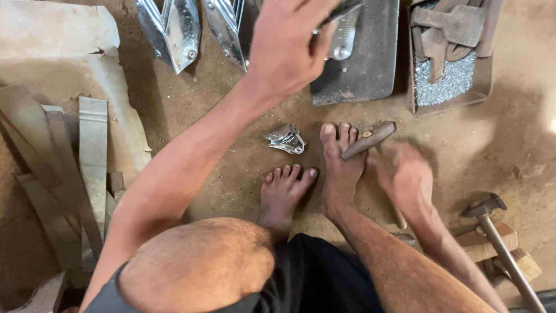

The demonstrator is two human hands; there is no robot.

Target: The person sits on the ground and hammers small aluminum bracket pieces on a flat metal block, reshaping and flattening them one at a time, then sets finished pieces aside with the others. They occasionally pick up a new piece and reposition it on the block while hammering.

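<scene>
Metal piece (343,32) gripped in left hand (289,46) — right hand (405,177) on hammer (369,141)

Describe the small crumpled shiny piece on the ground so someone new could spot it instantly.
Start at the bare feet in the middle of the dirt floor. Just left of the bigger foot's toes, above the smaller foot, lies a crumpled metal scrap. Unlike the long folded shiny pieces at the top edge, it is small, crushed and lies alone on bare dirt.
</scene>
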